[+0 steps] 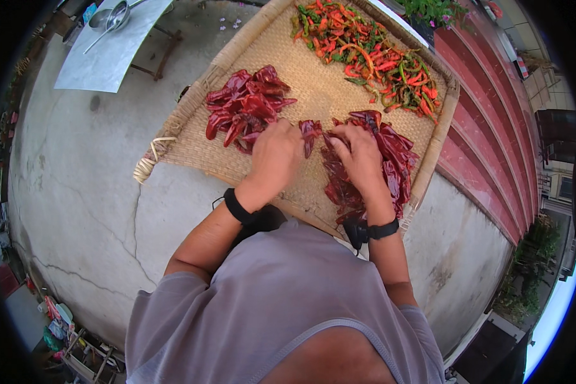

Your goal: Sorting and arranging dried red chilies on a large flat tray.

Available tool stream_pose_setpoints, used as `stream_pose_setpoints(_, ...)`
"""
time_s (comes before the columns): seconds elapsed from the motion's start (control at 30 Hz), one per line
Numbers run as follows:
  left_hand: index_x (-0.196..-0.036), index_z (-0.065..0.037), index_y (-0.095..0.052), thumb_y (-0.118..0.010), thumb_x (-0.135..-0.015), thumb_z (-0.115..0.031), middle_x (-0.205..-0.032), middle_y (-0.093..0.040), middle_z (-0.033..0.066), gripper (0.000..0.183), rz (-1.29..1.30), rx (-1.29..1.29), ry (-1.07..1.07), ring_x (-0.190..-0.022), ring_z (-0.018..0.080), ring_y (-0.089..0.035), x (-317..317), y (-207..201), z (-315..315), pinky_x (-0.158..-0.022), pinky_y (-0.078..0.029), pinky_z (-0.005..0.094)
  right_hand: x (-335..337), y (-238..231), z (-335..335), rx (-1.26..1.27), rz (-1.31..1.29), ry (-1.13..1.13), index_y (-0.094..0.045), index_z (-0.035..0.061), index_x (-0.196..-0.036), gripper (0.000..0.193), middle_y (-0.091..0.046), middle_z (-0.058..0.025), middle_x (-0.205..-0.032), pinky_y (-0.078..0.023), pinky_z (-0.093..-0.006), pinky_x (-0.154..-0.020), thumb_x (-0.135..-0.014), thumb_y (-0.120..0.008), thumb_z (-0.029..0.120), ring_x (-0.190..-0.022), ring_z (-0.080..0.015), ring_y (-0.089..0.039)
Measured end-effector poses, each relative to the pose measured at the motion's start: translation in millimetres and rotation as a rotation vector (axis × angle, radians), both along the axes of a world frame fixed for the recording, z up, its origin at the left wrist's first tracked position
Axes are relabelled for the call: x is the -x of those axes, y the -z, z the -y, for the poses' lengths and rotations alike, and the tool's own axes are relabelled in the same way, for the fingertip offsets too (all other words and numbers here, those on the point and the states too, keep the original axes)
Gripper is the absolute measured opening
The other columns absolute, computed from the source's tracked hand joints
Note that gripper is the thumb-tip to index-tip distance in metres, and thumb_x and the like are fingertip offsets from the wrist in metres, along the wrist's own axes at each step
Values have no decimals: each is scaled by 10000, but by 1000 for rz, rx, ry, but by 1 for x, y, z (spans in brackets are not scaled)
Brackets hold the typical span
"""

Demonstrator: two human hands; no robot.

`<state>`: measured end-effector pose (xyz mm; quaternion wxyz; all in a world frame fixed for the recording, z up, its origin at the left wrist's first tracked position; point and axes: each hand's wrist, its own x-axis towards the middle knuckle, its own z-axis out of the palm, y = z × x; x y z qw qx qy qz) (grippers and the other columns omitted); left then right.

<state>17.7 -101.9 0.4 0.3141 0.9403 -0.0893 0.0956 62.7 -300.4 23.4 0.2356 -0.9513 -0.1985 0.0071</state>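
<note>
My left hand [276, 152] bends down at the near edge of the left dark red pepper pile [243, 105], and my right hand [358, 153] curls narrowly at the inner side of the right dark red pepper pile [390, 153]. My fingertips are partly hidden, so I cannot tell whether either hand grips a pepper. A small pepper clump [310, 136] lies between my hands, probably there because that spot suits both.

Everything sits on the woven tray [198, 147], whose raised rim likely stops peppers slipping off. The thin red and green peppers [377, 57] lie along the far right side, I judge to leave the near part free and avoid mixing.

Counting: 1 tray, 2 dark red piles, 1 small clump between them, 1 spread of thin peppers, 2 hands and 2 black wristbands [238, 207]. The peppers overlap too much for me to count singly.
</note>
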Motion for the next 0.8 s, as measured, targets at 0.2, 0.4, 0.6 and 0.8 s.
stream_pose_setpoints(0.2,-1203,-36,-583,-699,-848,-68,-1079,-522,173,375,57,154,-331,-945,378,-603,-14,-2,-20,-764,-514,460,-14,31,8,424,173,14,-673,133,-1161,409,-655,-88,-1171,-377,-421,-947,-783,-763,262,-1116,-283,-549)
stream_pose_setpoints(0.4,-1266,-51,-561,-689,-859,-66,-1166,-512,168,427,-15,148,-208,-965,379,-619,-4,-4,-15,-792,-527,449,-18,49,2,551,77,104,-640,199,-1252,511,-653,-75,-1204,-355,-432,-982,-767,-786,272,-1139,-268,-536)
stream_pose_setpoints(0.6,-1194,-64,-608,-665,-865,-60,-1161,-541,155,334,-91,218,-125,-935,371,-637,6,-5,-6,-791,-528,447,-18,37,13,322,23,0,-676,181,-1042,302,-633,-102,-1259,-311,-441,-1018,-756,-768,211,-1107,-293,-550)
stream_pose_setpoints(0.8,-1176,-63,-614,-640,-883,-94,-1093,-580,150,296,-173,264,-10,-945,366,-634,6,-2,3,-795,-521,450,-8,16,16,7,-16,-22,-645,124,-934,171,-680,-115,-1070,-313,-440,-1011,-795,-741,155,-1111,-301,-576)
